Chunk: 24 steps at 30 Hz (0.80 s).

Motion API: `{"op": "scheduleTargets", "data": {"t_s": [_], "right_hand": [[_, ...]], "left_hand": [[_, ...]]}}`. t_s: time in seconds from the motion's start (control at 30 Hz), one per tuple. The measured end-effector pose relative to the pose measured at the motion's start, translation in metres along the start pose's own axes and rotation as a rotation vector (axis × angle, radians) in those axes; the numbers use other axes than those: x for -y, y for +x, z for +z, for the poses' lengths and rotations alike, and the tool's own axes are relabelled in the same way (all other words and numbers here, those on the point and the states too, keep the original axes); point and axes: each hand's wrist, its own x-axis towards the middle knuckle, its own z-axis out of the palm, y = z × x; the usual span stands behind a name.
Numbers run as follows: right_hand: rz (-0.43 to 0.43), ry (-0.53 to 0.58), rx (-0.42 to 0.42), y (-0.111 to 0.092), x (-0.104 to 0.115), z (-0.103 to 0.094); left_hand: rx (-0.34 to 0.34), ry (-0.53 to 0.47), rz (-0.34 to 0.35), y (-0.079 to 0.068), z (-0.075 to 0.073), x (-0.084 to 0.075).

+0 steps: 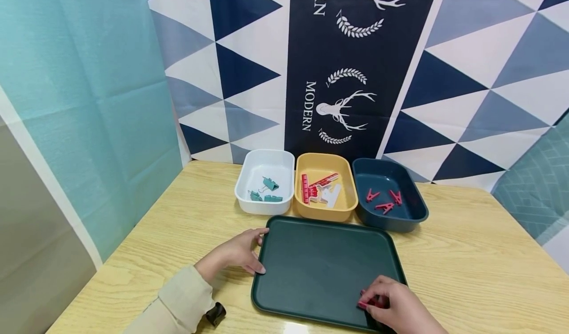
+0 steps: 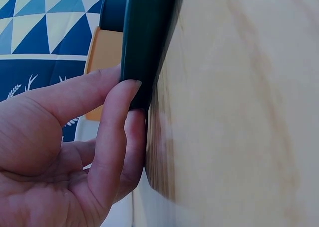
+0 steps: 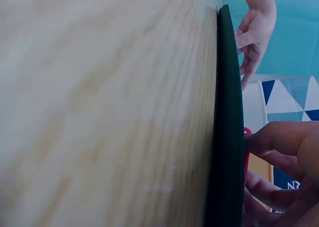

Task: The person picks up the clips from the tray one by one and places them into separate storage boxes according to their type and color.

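Note:
A dark green tray (image 1: pixel 329 270) lies on the table. At its left side, my left hand (image 1: pixel 242 251) holds the rim, with the thumb over the edge. In the left wrist view, the fingers (image 2: pixel 112 147) meet the tray's outer side (image 2: pixel 144 42). My right hand (image 1: pixel 395 302) pinches a red clip (image 1: pixel 364 304) low over the tray's front right part; the fingers hide most of it. In the right wrist view, a sliver of the red clip (image 3: pixel 246 159) shows beside the tray edge (image 3: pixel 229 112).
Behind the tray stand a white bin (image 1: pixel 242 195) with teal binder clips, a yellow bin (image 1: pixel 348 198) with red and white clips, and a dark blue bin (image 1: pixel 418 210) with 3 red clips. A patterned cloth (image 1: pixel 249 42) hangs behind. The wooden table (image 1: pixel 471 260) extends to both sides.

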Motion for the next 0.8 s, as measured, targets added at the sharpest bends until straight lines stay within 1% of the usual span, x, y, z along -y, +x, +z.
{"op": "scheduleTargets", "data": {"t_s": [0.1,0.37,0.6,0.8], "right_hand": [[0.018,-0.020,-0.046,0.002,0.004,-0.002],[0.073,-0.111,-0.213,0.009,0.013,-0.014],[0.060,-0.140,-0.292,0.014,0.013,-0.020],[0.068,-0.167,-0.365,0.019,0.012,-0.027]], "left_hand": [[-0.001,0.000,-0.001,0.000,0.000,0.000],[0.003,-0.004,0.009,-0.001,0.000,0.000],[0.004,-0.008,0.004,-0.001,0.000,0.000],[0.001,-0.014,-0.001,-0.001,0.000,-0.002]]}}
